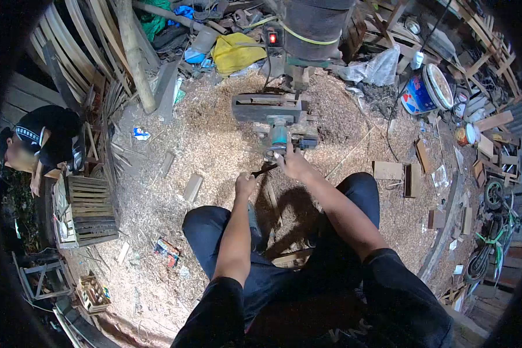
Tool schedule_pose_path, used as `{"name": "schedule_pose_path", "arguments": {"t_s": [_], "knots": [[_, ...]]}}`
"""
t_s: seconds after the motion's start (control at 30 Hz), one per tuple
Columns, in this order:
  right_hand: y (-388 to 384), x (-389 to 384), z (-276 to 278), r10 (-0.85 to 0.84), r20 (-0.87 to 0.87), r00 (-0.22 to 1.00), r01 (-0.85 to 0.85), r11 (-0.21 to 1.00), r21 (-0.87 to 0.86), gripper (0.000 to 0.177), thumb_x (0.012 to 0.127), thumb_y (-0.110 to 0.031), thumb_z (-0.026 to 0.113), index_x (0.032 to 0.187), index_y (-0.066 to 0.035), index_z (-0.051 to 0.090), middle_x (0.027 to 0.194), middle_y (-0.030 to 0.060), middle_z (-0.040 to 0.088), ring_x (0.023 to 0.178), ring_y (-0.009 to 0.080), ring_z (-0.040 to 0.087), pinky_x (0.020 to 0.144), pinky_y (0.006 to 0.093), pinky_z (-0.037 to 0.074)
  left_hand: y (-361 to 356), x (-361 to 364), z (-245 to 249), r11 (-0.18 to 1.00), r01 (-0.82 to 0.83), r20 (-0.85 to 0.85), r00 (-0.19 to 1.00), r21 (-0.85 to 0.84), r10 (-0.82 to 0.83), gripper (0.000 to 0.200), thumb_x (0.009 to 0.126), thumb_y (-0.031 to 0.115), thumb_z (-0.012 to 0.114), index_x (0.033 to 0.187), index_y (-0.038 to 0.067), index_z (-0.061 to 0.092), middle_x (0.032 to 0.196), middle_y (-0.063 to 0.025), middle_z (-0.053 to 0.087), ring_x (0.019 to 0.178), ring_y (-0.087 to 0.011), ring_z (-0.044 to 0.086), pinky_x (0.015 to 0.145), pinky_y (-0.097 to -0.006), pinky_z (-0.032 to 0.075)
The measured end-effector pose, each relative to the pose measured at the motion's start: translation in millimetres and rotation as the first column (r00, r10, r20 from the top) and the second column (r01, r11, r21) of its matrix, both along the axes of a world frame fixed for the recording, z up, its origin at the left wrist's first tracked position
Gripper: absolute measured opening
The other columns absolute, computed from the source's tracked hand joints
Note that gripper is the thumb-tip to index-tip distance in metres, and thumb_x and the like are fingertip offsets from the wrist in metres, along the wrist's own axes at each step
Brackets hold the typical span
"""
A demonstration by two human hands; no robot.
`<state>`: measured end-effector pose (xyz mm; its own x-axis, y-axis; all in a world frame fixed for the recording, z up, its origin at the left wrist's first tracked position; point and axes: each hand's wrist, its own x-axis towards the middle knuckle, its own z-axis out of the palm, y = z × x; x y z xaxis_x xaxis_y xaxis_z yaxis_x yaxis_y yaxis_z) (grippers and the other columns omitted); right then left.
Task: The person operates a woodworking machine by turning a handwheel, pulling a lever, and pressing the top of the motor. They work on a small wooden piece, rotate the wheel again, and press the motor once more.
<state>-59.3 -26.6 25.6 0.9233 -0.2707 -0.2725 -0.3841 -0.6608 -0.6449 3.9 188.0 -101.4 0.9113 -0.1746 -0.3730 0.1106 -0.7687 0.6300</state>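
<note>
A teal-green handheld power tool (278, 136) lies against a dark metal, trough-like block (268, 108) on the ground in front of me. My right hand (297, 165) is at its near end, with the thumb by the metal tip and a finger stretched along its side. My left hand (245, 185) is closed around the end of a dark, narrow bar (265, 170). The bar reaches up and right to the metal tip beside my right thumb. What its far end grips is too small to make out.
Wood shavings (209, 124) cover the floor. Behind the tool stands a large dark cylinder (313, 32). A wood block (193, 187) lies left, wooden pieces (412, 180) right, and a paint bucket (426, 90) back right. At far left another person (49, 130) bends near a slatted crate (90, 209).
</note>
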Motion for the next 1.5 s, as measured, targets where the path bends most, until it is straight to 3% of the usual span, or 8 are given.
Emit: {"name": "schedule_pose_path", "arguments": {"t_s": [0.17,0.33,0.57,0.8,0.93,1.1,1.2,1.5], "knots": [[-3,13,-15,-0.037,-0.062,0.997,0.041,0.997,0.068,0.055,0.102,-0.037,0.038,0.133,0.005,0.023,0.107,0.0456,0.052,0.106,0.0592,0.05,0.096,0.058,0.042,-15,10,-44,0.999,-0.025,-0.115,0.993,0.021,0.027,0.05,0.092,0.033,0.058,0.123,-0.006,0.057,0.122,-0.0305,0.059,0.116,-0.0394,0.058,0.098,-0.0427,0.044],[-5,7,-5,-0.069,-0.05,0.996,0.073,0.993,0.096,0.048,0.103,-0.038,0.036,0.132,-0.001,0.026,0.11,0.0456,0.049,0.104,0.061,0.05,0.094,0.0604,0.042,-23,17,-107,0.99,-0.065,-0.229,0.973,-0.127,0.035,0.03,0.097,0.029,0.053,0.105,0.001,0.062,0.071,-0.0081,0.058,0.06,-0.02,0.056,0.058,-0.0374,0.048],[-9,7,-8,-0.082,-0.078,0.994,0.092,0.988,0.127,0.049,0.103,-0.039,0.036,0.134,-0.003,0.027,0.116,0.046,0.045,0.108,0.0613,0.048,0.097,0.0598,0.04,-11,22,-106,0.797,-0.438,-0.55,0.819,-0.416,0.163,0.035,0.094,0.031,0.06,0.099,-0.003,0.063,0.079,-0.0127,0.066,0.064,-0.02,0.063,0.055,-0.0359,0.049],[-13,4,0,-0.077,-0.119,0.99,0.093,0.987,0.128,0.056,0.102,-0.043,0.035,0.141,-0.004,0.026,0.126,0.0442,0.043,0.117,0.0581,0.046,0.103,0.0571,0.038,-32,19,-127,0.971,-0.212,-0.094,0.975,-0.111,0.202,0.027,0.092,0.02,0.056,0.098,-0.005,0.062,0.072,-0.012,0.064,0.062,-0.0212,0.065,0.054,-0.0353,0.05],[-13,2,5,-0.118,-0.137,0.984,0.136,0.982,0.133,0.059,0.101,-0.044,0.036,0.143,-0.005,0.025,0.132,0.0433,0.04,0.119,0.0562,0.046,0.104,0.0547,0.039,-32,18,-24,0.949,-0.149,-0.389,0.921,-0.276,0.031,0.029,0.093,0.023,0.057,0.091,-0.006,0.059,0.07,-0.0131,0.063,0.061,-0.0212,0.065,0.053,-0.0358,0.051],[-27,6,-3,-0.057,-0.085,0.995,0.063,0.995,0.078,0.051,0.099,-0.042,0.041,0.131,-0.002,0.043,0.114,0.0374,0.057,0.107,0.0518,0.056,0.095,0.0526,0.045,-29,20,-122,0.987,-0.133,0.056,0.989,-0.086,0.138,0.031,0.09,0.028,0.06,0.09,-0.003,0.064,0.072,-0.0153,0.065,0.069,-0.0266,0.067,0.063,-0.0398,0.052],[-56,8,-6,-0.072,0.041,0.997,0.072,0.997,0.004,0.043,0.096,-0.036,0.047,0.112,0.002,0.057,0.101,0.0335,0.063,0.1,0.0494,0.06,0.089,0.0508,0.048,-31,33,-53,0.993,0.099,-0.01,0.995,0.066,-0.099,0.034,0.088,0.031,0.06,0.099,0.0,0.066,0.088,-0.0187,0.069,0.084,-0.0297,0.067,0.079,-0.0421,0.05],[-155,38,130,-0.488,0.319,0.813,0.24,0.779,0.579,0.042,0.096,-0.035,0.059,0.098,0.007,0.065,0.083,0.0138,0.068,0.075,0.0186,0.062,0.069,0.0341,0.051,-119,64,288,0.753,0.263,0.565,0.807,-0.603,0.17,0.042,0.094,0.026,0.062,0.123,-0.003,0.053,0.112,-0.0208,0.062,0.105,-0.0322,0.061,0.092,-0.0419,0.048]]}}
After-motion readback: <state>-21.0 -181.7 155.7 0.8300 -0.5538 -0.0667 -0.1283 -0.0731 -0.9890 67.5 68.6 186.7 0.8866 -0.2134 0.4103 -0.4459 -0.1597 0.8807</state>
